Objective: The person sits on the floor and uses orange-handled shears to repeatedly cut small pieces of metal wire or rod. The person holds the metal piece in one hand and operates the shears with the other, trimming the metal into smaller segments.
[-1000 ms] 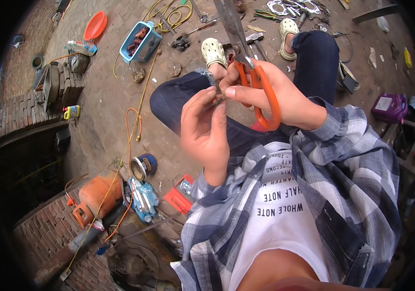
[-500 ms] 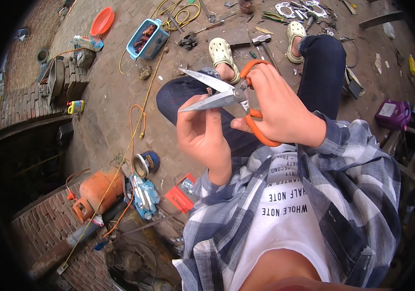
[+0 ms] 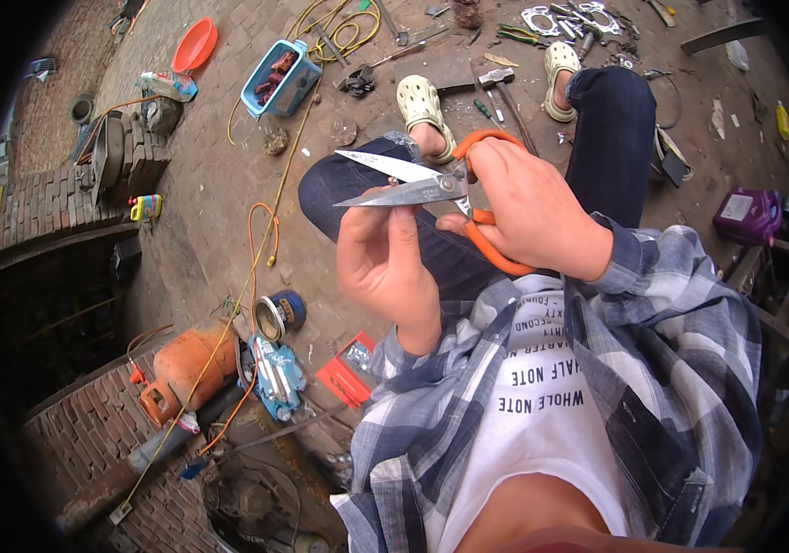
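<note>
My right hand is closed round the orange handles of large scissors, their blades parted and pointing left. My left hand is closed in a pinch just below and behind the lower blade. A tiny dark, brownish tip shows between the two blades, above the left fingertips. What it belongs to is hidden by the blade and fingers. Both hands are above my bent leg in dark jeans.
On the ground ahead are a hammer, green-handled pliers and metal parts. A blue basket stands ahead left. An orange gas cylinder, an open can and a red box are at left; a purple jug at right.
The scissor blades have come closer together, the upper one swinging down and the lower one tilting up slightly. My right hand has shifted a little left and down; my left hand has hardly moved.
</note>
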Motion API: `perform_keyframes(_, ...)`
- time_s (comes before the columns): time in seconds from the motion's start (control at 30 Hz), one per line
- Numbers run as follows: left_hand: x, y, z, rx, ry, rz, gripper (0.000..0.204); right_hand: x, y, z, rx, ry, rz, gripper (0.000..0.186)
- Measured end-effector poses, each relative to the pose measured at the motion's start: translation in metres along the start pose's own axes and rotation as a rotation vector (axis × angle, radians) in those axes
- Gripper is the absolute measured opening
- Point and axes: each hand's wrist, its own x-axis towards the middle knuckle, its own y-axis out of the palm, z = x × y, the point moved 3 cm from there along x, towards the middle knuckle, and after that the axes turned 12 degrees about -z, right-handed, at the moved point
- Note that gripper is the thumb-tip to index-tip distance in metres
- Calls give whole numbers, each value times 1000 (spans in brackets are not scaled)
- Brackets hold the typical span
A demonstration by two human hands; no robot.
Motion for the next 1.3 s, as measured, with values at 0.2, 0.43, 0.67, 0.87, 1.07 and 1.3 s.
perform_keyframes(0.2,4,2,1,-112,-224,2,19,4,-2,-1,-68,-86,-41,60)
perform_keyframes(0.43,3,0,9,-76,-132,6,16,0,6,4,59,0,41,59)
perform_keyframes(0.67,0,-3,12,12,-44,-83,11,2,10,13,51,38,86,58)
perform_keyframes(0.87,0,-3,14,98,6,-116,9,1,16,12,92,31,67,60)
perform_keyframes(1.07,-1,-4,11,119,8,-70,8,-2,15,12,183,40,161,63)
perform_keyframes(1.3,-2,-6,6,127,-35,-24,10,-6,19,12,158,92,172,57)
